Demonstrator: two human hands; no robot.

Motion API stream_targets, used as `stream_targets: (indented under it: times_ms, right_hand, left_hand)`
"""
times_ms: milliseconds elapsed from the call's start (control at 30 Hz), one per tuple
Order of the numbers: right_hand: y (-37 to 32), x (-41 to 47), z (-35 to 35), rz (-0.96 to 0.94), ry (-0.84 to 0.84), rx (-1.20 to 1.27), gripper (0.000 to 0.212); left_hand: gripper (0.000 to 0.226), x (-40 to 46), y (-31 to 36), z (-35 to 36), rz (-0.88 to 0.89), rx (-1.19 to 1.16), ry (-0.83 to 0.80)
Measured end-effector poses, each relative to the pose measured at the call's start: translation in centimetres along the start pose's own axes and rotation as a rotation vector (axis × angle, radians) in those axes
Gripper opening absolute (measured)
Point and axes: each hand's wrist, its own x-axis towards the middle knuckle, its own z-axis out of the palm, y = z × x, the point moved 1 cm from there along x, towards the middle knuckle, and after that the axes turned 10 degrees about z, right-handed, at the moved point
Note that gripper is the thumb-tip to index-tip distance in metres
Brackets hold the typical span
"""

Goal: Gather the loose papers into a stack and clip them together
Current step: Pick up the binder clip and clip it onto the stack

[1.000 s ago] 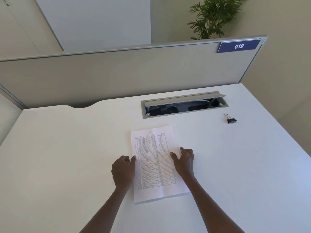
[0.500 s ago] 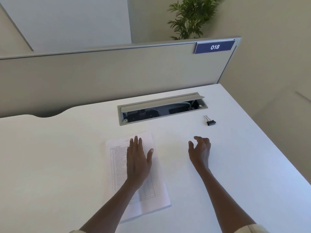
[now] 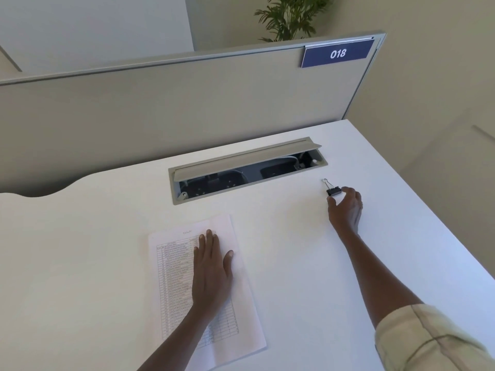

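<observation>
A stack of printed papers with a table of rows lies on the white desk, near its front middle. My left hand presses flat on the stack with straight fingers. A black binder clip with silver handles lies on the desk to the right, just in front of the cable tray. My right hand is stretched out to the clip, thumb and fingers spread on either side of it and touching or almost touching it; it does not hold the clip.
An open grey cable tray is sunk into the desk behind the papers. A grey partition panel with a blue "018" sign closes off the back. The desk's right edge runs close beside my right arm.
My right hand has left the papers and reached right and forward up to the binder clip. My left hand moved onto the stack and now stays flat on it.
</observation>
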Motion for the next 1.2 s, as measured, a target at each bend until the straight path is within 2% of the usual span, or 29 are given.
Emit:
stream_targets:
  times_ms: [133, 300, 433, 633, 767, 900, 1000, 1100, 1200]
  right_hand:
    - [0.1, 0.9, 0.9, -0.012, 0.000, -0.023, 0.048]
    - [0.2, 1.4, 1.7, -0.006, 0.064, -0.074, 0.034]
    - [0.2, 1.4, 2.0, 0.003, 0.077, -0.046, 0.027]
    - [-0.1, -0.2, 1.6, -0.026, 0.053, 0.030, 0.029]
    - [-1.1, -3.0, 1.0, -0.092, 0.046, 0.116, 0.027]
    - [-2.8, -7.3, -0.1, -0.203, 0.003, 0.211, 0.023]
    - [-4.1, -11.1, -1.6, -0.287, -0.041, 0.262, 0.022]
    - [-5.3, -14.9, -2.7, -0.320, -0.087, 0.280, 0.026]
    - [-6.1, -18.3, -3.6, -0.368, -0.143, 0.288, 0.031]
  left_hand:
    - [0.064, 0.0, -0.1, 0.2, 0.014, 0.010, 0.016]
    - [0.064, -0.1, -0.2, 0.1, 0.027, 0.010, 0.011]
    - [0.066, 0.0, -0.1, 0.1, 0.029, 0.001, 0.015]
    - [0.066, 0.1, 0.1, -0.2, 0.006, -0.037, 0.005]
    - [0.066, 0.2, 0.2, -1.0, -0.037, -0.163, -0.009]
    - [0.062, 0.1, 1.6, -3.4, -0.052, -0.263, 0.063]
    - [0.049, 0.4, 3.4, -5.3, -0.082, -0.387, 0.181]
    - [0.026, 0.8, 5.1, -7.2, -0.068, -0.534, 0.304]
    - [0.020, 0.7, 6.9, -9.2, -0.108, -0.699, 0.318]
